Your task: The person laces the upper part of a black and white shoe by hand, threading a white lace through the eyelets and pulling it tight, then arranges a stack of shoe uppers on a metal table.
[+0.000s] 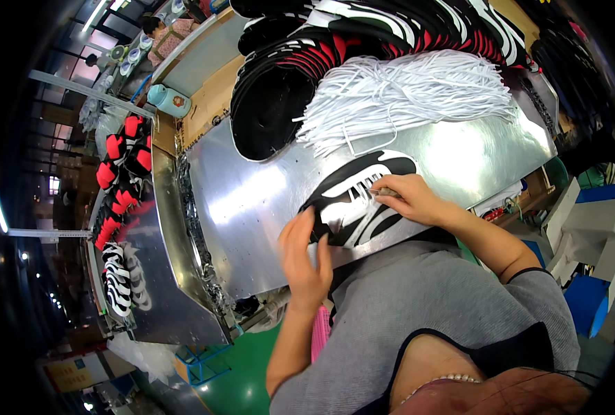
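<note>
A flat black-and-white shoe upper (354, 220) lies on the metal tabletop in front of me, white lace crossing its middle. My right hand (410, 199) rests over the upper's right part, its fingers closed round a small hand tool (387, 192) with a thin tip by the lace holes. At the upper's left end is my left hand (304, 259), slightly blurred, thumb and fingers apart, fingertips touching the edge. Just beyond the upper lies a thick bundle of white shoelaces (407, 97).
Stacked black, red and white uppers (273, 111) line the table's far side. The shiny metal tabletop (245, 200) ends at a raised left edge. Farther left, red-and-black shoe pieces (124, 200) sit on another surface. A light-blue bottle (169, 100) stands back left; a person (169, 38) sits beyond.
</note>
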### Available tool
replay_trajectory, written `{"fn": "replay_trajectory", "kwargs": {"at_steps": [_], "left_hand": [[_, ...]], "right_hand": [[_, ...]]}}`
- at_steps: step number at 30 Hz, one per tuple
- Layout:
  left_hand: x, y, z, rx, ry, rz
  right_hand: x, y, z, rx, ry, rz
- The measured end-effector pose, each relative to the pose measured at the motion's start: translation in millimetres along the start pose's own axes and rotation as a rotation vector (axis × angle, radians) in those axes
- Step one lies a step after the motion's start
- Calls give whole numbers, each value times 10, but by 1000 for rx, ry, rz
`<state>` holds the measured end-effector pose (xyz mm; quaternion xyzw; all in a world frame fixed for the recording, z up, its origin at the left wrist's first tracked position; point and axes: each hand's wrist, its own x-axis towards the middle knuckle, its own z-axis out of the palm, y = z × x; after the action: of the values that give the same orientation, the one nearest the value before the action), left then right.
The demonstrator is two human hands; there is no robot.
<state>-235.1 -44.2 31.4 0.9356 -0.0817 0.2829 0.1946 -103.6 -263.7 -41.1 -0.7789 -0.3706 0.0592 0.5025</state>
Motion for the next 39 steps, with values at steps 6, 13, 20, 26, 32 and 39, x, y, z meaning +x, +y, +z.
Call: {"fn": "replay_trajectory", "kwargs": {"at_steps": [6, 13, 20, 26, 32, 39], "left_hand": [[-798, 54, 142, -1472, 230, -1199], [-542, -642, -216, -1943, 512, -796], [782, -1936, -549, -568, 569, -622], [714, -3920, 451, 180, 245, -597], [847, -2693, 638, -111, 341, -587], [770, -2282, 652, -172, 192, -746]], "right_hand": [[74, -176, 189, 152, -59, 123], [585, -397, 144, 304, -20, 173], [958, -6, -168, -622, -142, -115], [931, 53, -78, -669, -207, -43], [864, -350, -56, -244, -123, -67], [979, -1472, -111, 349, -317, -242]]}}
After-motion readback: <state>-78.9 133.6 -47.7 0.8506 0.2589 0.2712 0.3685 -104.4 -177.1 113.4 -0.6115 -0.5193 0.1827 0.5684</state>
